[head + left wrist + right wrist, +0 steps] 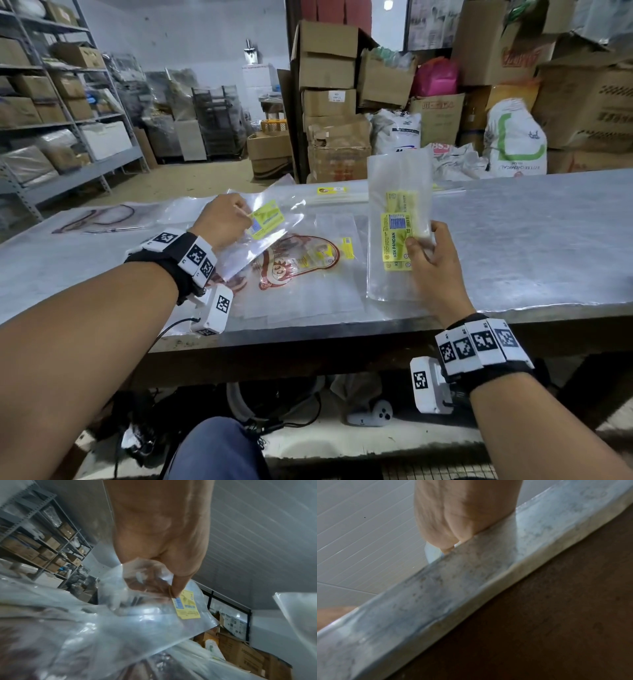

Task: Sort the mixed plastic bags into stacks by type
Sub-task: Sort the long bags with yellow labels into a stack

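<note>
Right hand [432, 260] grips a few clear bags [397, 192] upright above the surface [531, 240], yellow labels reading "KEK PANDAN". Left hand [222, 219] pinches another clear bag [253, 250] beside its yellow label, text too blurry. A red cartoon-print bag [294, 263] lies flat between them.

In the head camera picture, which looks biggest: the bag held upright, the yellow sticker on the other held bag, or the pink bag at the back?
1. Upright clear bag, clearly largest.
2. Pink bag, though it lies farther back, so its true size is unsure.
3. Yellow sticker, smallest.
</note>
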